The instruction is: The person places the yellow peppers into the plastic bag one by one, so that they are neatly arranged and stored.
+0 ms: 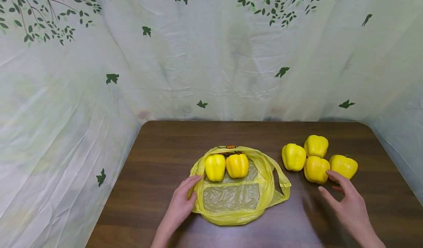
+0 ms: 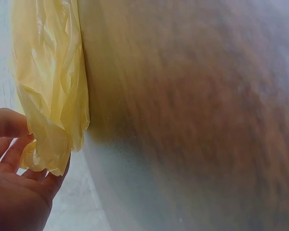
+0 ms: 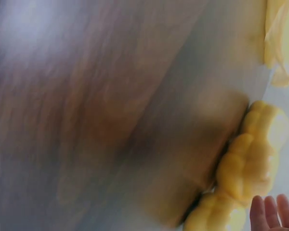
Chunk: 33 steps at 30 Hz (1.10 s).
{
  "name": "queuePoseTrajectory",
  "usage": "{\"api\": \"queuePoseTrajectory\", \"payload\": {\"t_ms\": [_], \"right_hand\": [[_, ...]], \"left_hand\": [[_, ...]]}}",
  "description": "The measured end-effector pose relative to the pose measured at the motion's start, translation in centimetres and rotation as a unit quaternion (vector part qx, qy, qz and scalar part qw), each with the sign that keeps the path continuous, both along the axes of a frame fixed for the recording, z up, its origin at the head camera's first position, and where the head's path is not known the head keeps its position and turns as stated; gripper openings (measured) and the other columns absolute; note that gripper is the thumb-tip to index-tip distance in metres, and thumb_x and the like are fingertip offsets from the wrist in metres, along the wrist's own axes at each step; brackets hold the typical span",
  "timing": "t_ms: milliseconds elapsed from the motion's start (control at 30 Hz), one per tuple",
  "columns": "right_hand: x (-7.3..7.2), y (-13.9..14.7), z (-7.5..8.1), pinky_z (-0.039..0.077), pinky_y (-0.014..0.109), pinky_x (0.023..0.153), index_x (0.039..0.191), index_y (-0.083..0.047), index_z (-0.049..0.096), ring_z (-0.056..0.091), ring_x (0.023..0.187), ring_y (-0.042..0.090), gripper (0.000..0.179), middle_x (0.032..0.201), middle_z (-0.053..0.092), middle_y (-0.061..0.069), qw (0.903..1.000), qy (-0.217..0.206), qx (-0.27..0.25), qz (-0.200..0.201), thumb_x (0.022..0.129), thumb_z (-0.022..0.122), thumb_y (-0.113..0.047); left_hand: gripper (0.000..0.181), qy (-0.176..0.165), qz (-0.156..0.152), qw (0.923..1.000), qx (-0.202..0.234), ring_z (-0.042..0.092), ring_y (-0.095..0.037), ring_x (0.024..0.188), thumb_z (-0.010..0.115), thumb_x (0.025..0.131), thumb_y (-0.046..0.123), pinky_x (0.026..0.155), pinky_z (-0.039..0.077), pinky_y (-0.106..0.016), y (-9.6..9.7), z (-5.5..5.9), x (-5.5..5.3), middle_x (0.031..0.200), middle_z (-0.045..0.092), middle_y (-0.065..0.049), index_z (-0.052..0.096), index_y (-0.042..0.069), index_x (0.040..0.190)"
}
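Observation:
A yellow plastic bag (image 1: 238, 218) lies spread with its mouth facing up on the table. Inside, two yellow bell peppers (image 1: 215, 167) sit side by side at its far end. My left hand (image 1: 178, 205) grips the bag's left edge; in the left wrist view, crumpled plastic (image 2: 53, 110) runs between thumb and fingers. To the right, several more yellow bell peppers (image 1: 293, 157) stand in a cluster. My right hand (image 1: 348, 202) holds nothing, its thumb and fingers spread apart. Its index fingertip overlaps the edge of the nearest bell pepper (image 1: 315, 170) in the head view.
The brown wooden table (image 1: 165, 141) has rounded far corners. A bag handle loop (image 1: 284, 182) sticks out toward the pepper cluster. Behind the table and along both sides hangs a pale curtain (image 1: 211, 57) printed with green leaves and branches.

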State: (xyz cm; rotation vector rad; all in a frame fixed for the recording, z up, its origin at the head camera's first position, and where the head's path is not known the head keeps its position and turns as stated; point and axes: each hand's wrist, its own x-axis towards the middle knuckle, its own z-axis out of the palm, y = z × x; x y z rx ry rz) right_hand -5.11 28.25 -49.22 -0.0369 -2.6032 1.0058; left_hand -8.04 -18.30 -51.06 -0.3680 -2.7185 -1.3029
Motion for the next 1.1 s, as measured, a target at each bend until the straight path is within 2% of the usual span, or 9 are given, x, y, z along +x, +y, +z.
{"api": "queuePoseTrajectory", "payload": {"t_ms": [67,233,433,567,633,700,800,900,1100], "right_hand": [[-0.1,0.5,0.0,0.032,-0.002,0.078,0.136,-0.005,0.053,0.051,0.107,0.013,0.057,0.128,0.056,0.015,0.9999,-0.002,0.001,-0.013,0.085,0.077,-0.014],[-0.6,1.7,0.0,0.030,0.001,0.076,0.138,-0.006,0.051,0.051,0.107,0.034,0.056,0.131,0.054,0.019,0.9994,-0.013,0.007,-0.032,0.088,0.074,-0.016],[-1.3,3.4,-0.3,0.029,0.006,0.077,0.139,-0.006,0.051,0.049,0.103,0.037,0.056,0.134,0.051,0.020,0.9995,-0.003,0.013,-0.029,0.089,0.073,-0.015],[-1.8,4.5,-0.5,0.028,0.010,0.084,0.142,-0.004,0.047,0.045,0.110,0.042,0.057,0.139,0.047,0.024,0.9992,-0.008,0.001,-0.038,0.091,0.071,-0.016],[-2.1,4.9,-0.5,0.033,0.023,0.095,0.144,-0.003,0.044,0.043,0.113,0.046,0.059,0.140,0.044,0.027,0.9988,-0.016,-0.007,-0.046,0.092,0.069,-0.017],[-2.5,5.2,-0.5,0.033,0.040,0.106,0.146,-0.002,0.041,0.039,0.118,0.050,0.062,0.143,0.041,0.030,0.9983,-0.022,-0.020,-0.050,0.093,0.068,-0.017],[-3.0,5.7,-0.6,0.023,0.069,0.105,0.147,0.001,0.038,0.031,0.127,0.054,0.063,0.147,0.035,0.031,0.9978,-0.023,-0.035,-0.051,0.093,0.067,-0.015],[-3.4,6.2,-0.9,0.014,0.069,0.109,0.146,0.004,0.037,0.023,0.135,0.054,0.062,0.151,0.029,0.031,0.9978,-0.016,-0.042,-0.049,0.093,0.066,-0.012],[-3.9,7.0,-1.3,0.009,0.066,0.112,0.150,0.006,0.029,0.015,0.141,0.051,0.067,0.156,0.019,0.030,0.9970,-0.018,-0.051,-0.056,0.095,0.062,-0.015]], "left_hand": [[0.050,0.001,0.000,1.0000,0.000,0.050,-0.024,0.127,0.061,0.081,-0.015,0.107,0.039,-0.046,0.0,0.0,0.0,0.131,0.060,-0.004,0.066,0.005,0.127],[0.050,-0.001,0.001,1.0000,0.004,0.050,-0.023,0.127,0.061,0.081,-0.015,0.107,0.039,-0.046,0.0,0.0,0.0,0.131,0.060,-0.003,0.065,0.005,0.127],[0.051,0.002,0.003,1.0000,0.003,0.050,-0.022,0.127,0.061,0.081,-0.015,0.107,0.038,-0.045,0.0,-0.2,0.1,0.131,0.060,-0.002,0.065,0.005,0.127],[0.050,0.003,0.006,1.0000,0.001,0.050,-0.022,0.127,0.061,0.081,-0.016,0.107,0.038,-0.045,0.0,-0.3,0.1,0.131,0.059,-0.001,0.065,0.005,0.126],[0.050,0.003,0.006,1.0000,0.002,0.050,-0.022,0.127,0.061,0.081,-0.016,0.107,0.038,-0.045,0.0,-0.3,0.1,0.131,0.059,-0.001,0.065,0.005,0.126],[0.050,0.004,0.005,1.0000,0.002,0.050,-0.023,0.127,0.061,0.081,-0.016,0.107,0.039,-0.045,0.0,-0.3,0.1,0.131,0.059,-0.001,0.065,0.005,0.126],[0.050,0.003,0.005,1.0000,0.003,0.050,-0.022,0.127,0.061,0.081,-0.016,0.107,0.038,-0.045,0.0,-0.3,0.0,0.131,0.059,-0.001,0.065,0.005,0.126],[0.050,0.001,0.005,1.0000,0.004,0.050,-0.021,0.127,0.061,0.081,-0.015,0.108,0.038,-0.044,0.0,-0.2,0.1,0.131,0.059,0.000,0.066,0.006,0.126],[0.050,0.001,0.005,1.0000,0.004,0.050,-0.022,0.127,0.061,0.082,-0.015,0.108,0.038,-0.045,0.0,-0.2,0.0,0.131,0.059,-0.001,0.066,0.006,0.127]]}}
